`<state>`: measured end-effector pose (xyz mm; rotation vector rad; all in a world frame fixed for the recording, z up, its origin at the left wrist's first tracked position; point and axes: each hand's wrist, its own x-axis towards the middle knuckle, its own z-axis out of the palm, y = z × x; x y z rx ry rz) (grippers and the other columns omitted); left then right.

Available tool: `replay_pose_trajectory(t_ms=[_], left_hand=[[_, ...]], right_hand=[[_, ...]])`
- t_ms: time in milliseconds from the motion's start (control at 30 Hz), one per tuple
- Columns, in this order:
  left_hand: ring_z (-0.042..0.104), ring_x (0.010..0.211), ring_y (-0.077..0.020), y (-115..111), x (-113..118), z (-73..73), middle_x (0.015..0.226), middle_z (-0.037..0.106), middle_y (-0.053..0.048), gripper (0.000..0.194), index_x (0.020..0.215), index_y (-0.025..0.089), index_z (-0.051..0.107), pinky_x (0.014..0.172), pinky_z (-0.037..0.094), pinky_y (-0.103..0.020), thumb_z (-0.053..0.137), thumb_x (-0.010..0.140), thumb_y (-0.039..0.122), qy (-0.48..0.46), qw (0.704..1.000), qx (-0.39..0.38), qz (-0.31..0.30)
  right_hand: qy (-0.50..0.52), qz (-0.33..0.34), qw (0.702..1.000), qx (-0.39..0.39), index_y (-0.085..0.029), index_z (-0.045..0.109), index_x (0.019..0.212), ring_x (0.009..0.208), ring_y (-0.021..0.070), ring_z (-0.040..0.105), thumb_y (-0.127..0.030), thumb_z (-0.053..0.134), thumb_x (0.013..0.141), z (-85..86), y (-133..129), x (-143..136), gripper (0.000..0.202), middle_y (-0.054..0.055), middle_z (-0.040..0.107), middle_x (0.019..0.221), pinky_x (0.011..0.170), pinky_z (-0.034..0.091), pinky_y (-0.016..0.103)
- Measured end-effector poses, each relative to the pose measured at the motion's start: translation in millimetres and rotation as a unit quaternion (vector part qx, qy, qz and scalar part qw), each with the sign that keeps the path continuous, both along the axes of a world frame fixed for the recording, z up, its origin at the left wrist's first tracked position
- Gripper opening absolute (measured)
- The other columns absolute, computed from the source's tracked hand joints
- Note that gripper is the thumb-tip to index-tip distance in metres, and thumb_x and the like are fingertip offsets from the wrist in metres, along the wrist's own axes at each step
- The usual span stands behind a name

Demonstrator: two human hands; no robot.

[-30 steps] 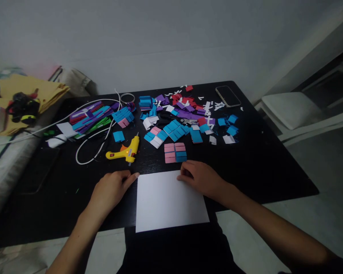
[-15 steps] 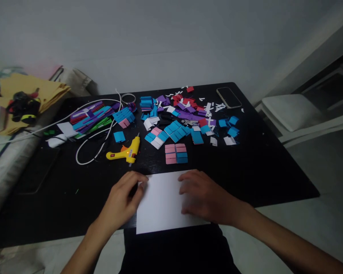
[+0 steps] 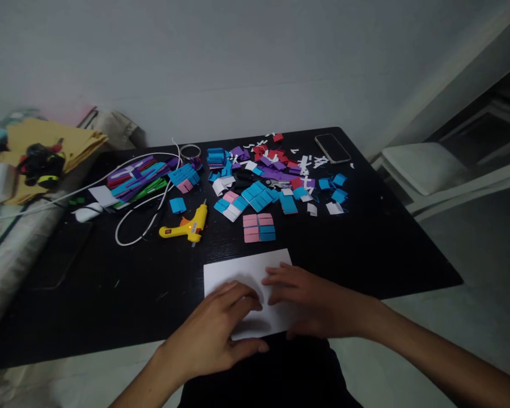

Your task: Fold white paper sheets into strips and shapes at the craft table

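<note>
A blank white sheet of paper lies at the table's front edge, in front of my body. My left hand is over its left part, fingers curved and parted, the thumb stretched out past the near edge. On the right part of the sheet rests my right hand, its fingers spread and the thumb by the near edge. Neither hand grips anything that I can see. Just beyond the sheet is a square of pink and blue folded paper pieces. A yellow hot glue gun lies to the left of that square.
Several folded paper pieces and scraps spread across the back of the black table. A phone lies at the back right. At left are a white cable and coloured strips. A white chair stands at right.
My left hand has moved from the sheet's left edge rightward and toward me, over the paper. The right hand stays on the sheet's right side. The view has shifted slightly.
</note>
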<state>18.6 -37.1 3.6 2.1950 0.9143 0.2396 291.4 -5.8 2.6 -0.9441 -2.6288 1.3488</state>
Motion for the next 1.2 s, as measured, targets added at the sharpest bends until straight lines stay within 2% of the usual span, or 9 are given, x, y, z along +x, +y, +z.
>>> replay_pose_trajectory(t_ms=[167,333,467,567,700,767,833,1000,1200], left_hand=[[0.066,0.109,-0.0296,-4,10,0.5,0.117,0.070,-0.008,0.046,0.119,0.019,0.064,0.101,0.055,-0.051,0.080,0.085,0.046,0.044,0.999,0.021,-0.019],[0.065,0.106,-0.0322,-11,17,-6.4,0.112,0.067,-0.010,0.041,0.112,0.016,0.064,0.097,0.056,-0.053,0.085,0.081,0.032,0.074,0.993,0.086,-0.024],[0.064,0.102,-0.0305,-11,17,-5.7,0.109,0.068,-0.010,0.025,0.109,0.016,0.064,0.092,0.056,-0.050,0.074,0.087,0.022,0.069,0.992,0.103,-0.040],[0.066,0.095,-0.0262,-8,11,1.5,0.103,0.070,-0.008,0.014,0.108,0.018,0.066,0.083,0.056,-0.043,0.059,0.096,0.019,0.046,0.993,0.099,-0.049],[0.065,0.077,-0.0202,-3,1,11.4,0.089,0.068,-0.005,0.023,0.100,0.020,0.069,0.066,0.051,-0.035,0.046,0.103,0.018,0.050,0.995,0.083,-0.033],[0.065,0.074,-0.0194,-2,-5,14.1,0.088,0.068,-0.005,0.026,0.100,0.020,0.069,0.063,0.050,-0.034,0.044,0.105,0.021,0.056,0.995,0.078,-0.026],[0.066,0.074,-0.0192,-3,-11,16.0,0.089,0.068,-0.005,0.027,0.102,0.020,0.069,0.063,0.051,-0.034,0.043,0.106,0.023,0.053,0.996,0.065,-0.012],[0.067,0.072,-0.0151,-7,-34,21.8,0.091,0.069,-0.003,0.018,0.105,0.023,0.066,0.066,0.054,-0.029,0.049,0.102,0.021,0.003,0.999,0.013,0.047],[0.059,0.063,-0.0125,-7,-65,29.4,0.072,0.060,0.001,0.017,0.084,0.023,0.062,0.058,0.048,-0.023,0.055,0.099,0.027,-0.059,0.986,-0.022,0.152]], right_hand=[[0.005,0.006,0.999,0.047,-0.019,0.073,0.119,0.147,0.0308,0.046,-0.027,0.085,0.079,1.1,3,1,0.042,0.014,0.057,0.152,0.122,0.038,0.049],[-0.010,0.027,0.987,0.157,-0.015,0.068,0.117,0.145,0.0368,0.045,-0.020,0.087,0.074,-5.4,-12,-6,0.048,0.020,0.053,0.151,0.120,0.039,0.057],[-0.003,0.023,0.992,0.123,-0.016,0.070,0.120,0.149,0.0359,0.044,-0.020,0.087,0.076,0.5,-12,-3,0.047,0.019,0.056,0.152,0.122,0.038,0.057],[0.011,0.008,0.998,0.069,-0.018,0.074,0.114,0.140,0.0312,0.056,-0.027,0.089,0.077,13.9,3,2,0.041,0.014,0.065,0.143,0.116,0.047,0.046],[0.083,-0.093,0.989,0.080,-0.020,0.073,0.110,0.119,0.0240,0.070,-0.039,0.082,0.086,22.3,40,-1,0.032,0.009,0.073,0.127,0.106,0.054,0.041],[0.073,-0.197,0.965,0.157,-0.020,0.071,0.114,0.122,0.0246,0.068,-0.030,0.074,0.093,15.9,58,-8,0.023,0.010,0.072,0.127,0.108,0.053,0.043],[0.023,-0.236,0.945,0.226,-0.017,0.068,0.123,0.128,0.0282,0.064,-0.030,0.072,0.095,3.6,72,-19,0.032,0.015,0.068,0.134,0.111,0.051,0.047],[-0.007,-0.212,0.946,0.246,-0.014,0.059,0.140,0.142,0.0365,0.052,-0.036,0.071,0.095,-25.8,85,-38,0.052,0.021,0.058,0.148,0.118,0.044,0.059],[-0.033,-0.187,0.947,0.258,-0.017,0.061,0.141,0.143,0.0382,0.051,-0.032,0.066,0.097,-29.6,79,-18,0.046,0.021,0.056,0.150,0.117,0.043,0.064]])
